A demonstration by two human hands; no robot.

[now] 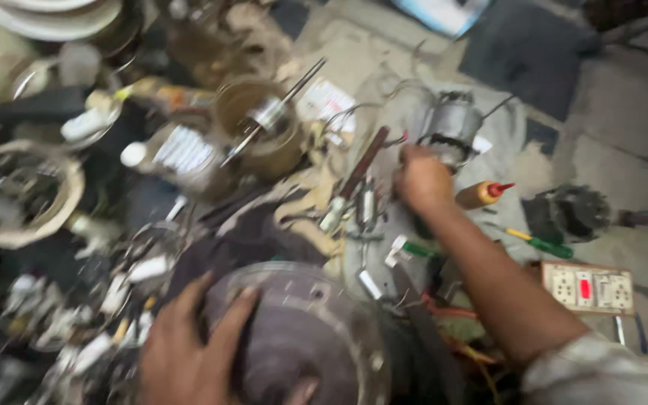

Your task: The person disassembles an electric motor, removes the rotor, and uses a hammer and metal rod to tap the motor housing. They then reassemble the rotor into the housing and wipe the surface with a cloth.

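Note:
My left hand [189, 349] lies flat with spread fingers on a round dark metal motor housing [301, 330] at the bottom centre. My right hand [421, 180] reaches forward to a grey electric motor [448, 127] with loose wires and is closed around something small beside it; blur hides what it grips. A dark-handled tool [365, 161] lies just left of that hand. The whole picture is motion-blurred.
A green-and-yellow screwdriver [541, 244] and a small amber bottle with a red nozzle [481, 193] lie right of my right arm. A white socket board [590, 287] sits at right. A rotor with a long shaft [271, 112] rests in a round can. Cluttered parts fill the left side.

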